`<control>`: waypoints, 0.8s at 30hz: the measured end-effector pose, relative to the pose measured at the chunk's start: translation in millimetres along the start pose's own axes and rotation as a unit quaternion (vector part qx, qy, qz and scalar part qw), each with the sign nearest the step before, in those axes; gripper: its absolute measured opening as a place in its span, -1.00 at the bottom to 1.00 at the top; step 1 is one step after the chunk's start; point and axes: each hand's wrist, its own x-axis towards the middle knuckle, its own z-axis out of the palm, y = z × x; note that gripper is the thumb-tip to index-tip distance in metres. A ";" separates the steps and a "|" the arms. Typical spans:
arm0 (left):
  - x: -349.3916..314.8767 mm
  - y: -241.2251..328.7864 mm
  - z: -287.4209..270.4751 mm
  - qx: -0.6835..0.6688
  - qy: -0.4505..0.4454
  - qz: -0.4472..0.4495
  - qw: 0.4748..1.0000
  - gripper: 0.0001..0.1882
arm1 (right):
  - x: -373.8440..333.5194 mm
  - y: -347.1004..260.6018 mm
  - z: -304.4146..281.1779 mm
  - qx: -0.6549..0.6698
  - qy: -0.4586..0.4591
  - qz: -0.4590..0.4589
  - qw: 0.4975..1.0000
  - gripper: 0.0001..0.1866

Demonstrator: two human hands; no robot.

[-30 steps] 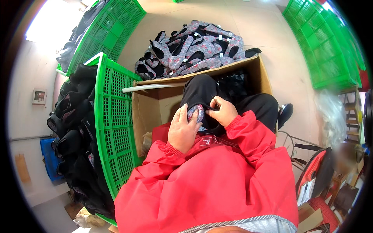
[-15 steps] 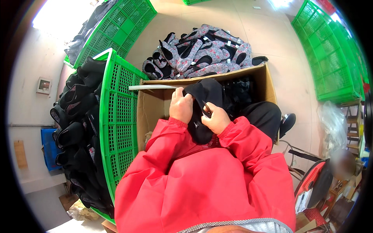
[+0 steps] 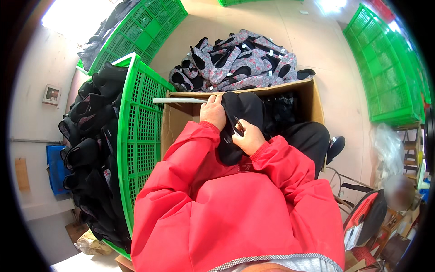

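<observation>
A black cloth shoe-like piece [image 3: 244, 111], perhaps a slipper, lies bunched over my lap in front of me. My left hand [image 3: 213, 112] grips its left edge, fingers closed on the fabric. In my right hand [image 3: 250, 138] is a small pair of dark scissors [image 3: 239, 124], its blades pointing up and left against the black cloth. The fingers of the right hand are wrapped round the scissors and partly hide them. Below my hands, the near end of the piece hangs down towards my red jacket.
An open cardboard box [image 3: 312, 97] stands ahead, with dark glossy things inside and a pale tube [image 3: 179, 100] across its left rim. Beyond lies a heap of grey floral slippers [image 3: 244, 65]. A green crate [image 3: 129, 149] of black slippers [image 3: 86, 156] is at left; green stacked crates [image 3: 385, 68] stand right.
My left hand has shifted slightly and its fingers lie straighter along the cloth's edge. The right hand with the scissors has moved a little left. The head view has tilted slightly.
</observation>
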 end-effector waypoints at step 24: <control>-54.1 -12.0 -74.9 -0.933 -0.054 -0.129 0.331 -0.46 | -37.2 40.5 -43.7 0.312 -0.143 0.034 0.939 -0.72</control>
